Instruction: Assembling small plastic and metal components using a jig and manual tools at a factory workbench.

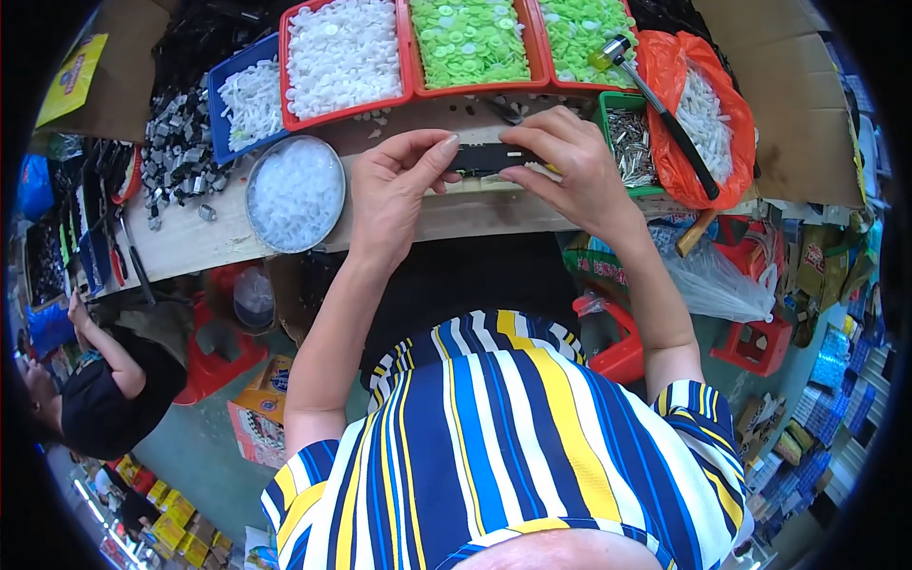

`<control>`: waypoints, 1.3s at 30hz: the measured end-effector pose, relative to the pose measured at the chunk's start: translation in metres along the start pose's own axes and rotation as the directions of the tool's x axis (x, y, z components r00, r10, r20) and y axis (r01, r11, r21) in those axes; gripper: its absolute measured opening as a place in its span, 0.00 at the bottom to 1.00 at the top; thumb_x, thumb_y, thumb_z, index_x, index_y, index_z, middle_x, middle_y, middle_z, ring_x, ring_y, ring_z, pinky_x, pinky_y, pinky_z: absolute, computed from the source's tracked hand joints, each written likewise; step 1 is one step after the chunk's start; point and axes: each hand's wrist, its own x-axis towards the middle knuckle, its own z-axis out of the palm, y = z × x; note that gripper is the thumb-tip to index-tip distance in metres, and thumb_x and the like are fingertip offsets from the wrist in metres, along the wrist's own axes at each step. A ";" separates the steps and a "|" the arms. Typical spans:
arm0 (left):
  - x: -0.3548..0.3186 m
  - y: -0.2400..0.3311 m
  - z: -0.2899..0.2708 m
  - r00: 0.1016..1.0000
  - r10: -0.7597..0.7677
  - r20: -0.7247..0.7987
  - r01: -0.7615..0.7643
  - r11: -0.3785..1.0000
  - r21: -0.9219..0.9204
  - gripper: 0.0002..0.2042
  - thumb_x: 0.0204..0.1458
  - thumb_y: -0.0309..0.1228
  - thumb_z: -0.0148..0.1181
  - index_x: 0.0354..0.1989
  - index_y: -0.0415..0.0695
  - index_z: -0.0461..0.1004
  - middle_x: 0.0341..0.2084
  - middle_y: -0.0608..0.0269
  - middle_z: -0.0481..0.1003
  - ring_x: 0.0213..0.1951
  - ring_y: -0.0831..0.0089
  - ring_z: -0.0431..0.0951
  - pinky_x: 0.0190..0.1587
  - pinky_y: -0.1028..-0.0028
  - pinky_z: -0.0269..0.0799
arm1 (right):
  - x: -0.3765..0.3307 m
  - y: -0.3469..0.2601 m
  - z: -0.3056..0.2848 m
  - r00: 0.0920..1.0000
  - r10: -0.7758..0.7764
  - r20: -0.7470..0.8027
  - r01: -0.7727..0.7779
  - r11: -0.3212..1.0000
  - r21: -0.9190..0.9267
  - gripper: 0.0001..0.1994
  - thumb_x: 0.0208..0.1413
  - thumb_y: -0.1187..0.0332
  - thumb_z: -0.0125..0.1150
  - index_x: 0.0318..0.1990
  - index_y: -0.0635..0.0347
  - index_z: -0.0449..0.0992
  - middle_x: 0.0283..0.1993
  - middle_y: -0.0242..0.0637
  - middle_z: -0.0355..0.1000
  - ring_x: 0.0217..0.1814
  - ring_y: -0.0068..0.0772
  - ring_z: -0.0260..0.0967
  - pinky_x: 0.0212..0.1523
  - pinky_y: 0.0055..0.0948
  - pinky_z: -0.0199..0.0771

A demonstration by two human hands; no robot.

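Above the near edge of the workbench, a flat black rectangular part (483, 159) is held level between my two hands. My left hand (399, 176) pinches its left end between thumb and fingers. At the other end, my right hand (568, 161) is closed around it, with a small pale piece showing by the fingertips and a bit of yellow below them. Just beyond the hands lie red trays of white pieces (344, 57) and green pieces (470, 43). To the left of my left hand stands a round dish (251, 211) of translucent white pieces.
A hammer (676, 128) with a black handle rests across an orange bag (655, 57) of white pieces. Beside it is a green tray (655, 190) of metal pins. Left are a blue tray (217, 76) and loose metal blocks (180, 142). Another person (114, 389) sits at left.
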 end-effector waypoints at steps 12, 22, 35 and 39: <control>-0.005 0.001 -0.036 0.858 0.502 -0.108 -0.374 0.756 0.537 0.09 0.56 0.28 0.66 0.43 0.40 0.82 0.38 0.65 0.78 0.39 0.79 0.75 0.37 0.80 0.68 | 0.000 -0.001 0.030 0.990 0.054 0.128 -0.057 0.998 0.022 0.14 0.49 0.62 0.68 0.42 0.57 0.77 0.42 0.35 0.70 0.49 0.39 0.68 0.46 0.40 0.68; -0.009 0.001 -0.022 0.829 0.559 0.026 -0.404 0.565 0.720 0.09 0.54 0.28 0.67 0.41 0.38 0.81 0.37 0.56 0.78 0.41 0.66 0.77 0.45 0.70 0.71 | 0.002 0.001 0.028 0.976 0.073 0.204 -0.066 0.997 -0.042 0.13 0.49 0.64 0.68 0.42 0.57 0.77 0.43 0.34 0.69 0.52 0.38 0.67 0.49 0.40 0.67; -0.001 -0.014 -0.004 0.642 0.567 0.517 -0.670 0.086 0.737 0.12 0.48 0.22 0.65 0.42 0.35 0.78 0.41 0.52 0.75 0.47 0.55 0.76 0.50 0.62 0.73 | 0.003 -0.003 0.029 0.965 0.095 0.243 -0.086 0.995 -0.047 0.14 0.48 0.66 0.69 0.42 0.59 0.77 0.45 0.37 0.70 0.53 0.40 0.67 0.50 0.41 0.67; 0.001 -0.035 0.000 0.574 0.503 0.645 -0.714 -0.078 0.696 0.11 0.49 0.22 0.59 0.39 0.28 0.75 0.40 0.50 0.74 0.47 0.56 0.76 0.48 0.64 0.75 | 0.002 0.013 0.013 0.980 0.102 0.171 -0.113 0.992 0.057 0.18 0.48 0.65 0.70 0.47 0.61 0.77 0.48 0.41 0.72 0.52 0.48 0.70 0.50 0.41 0.72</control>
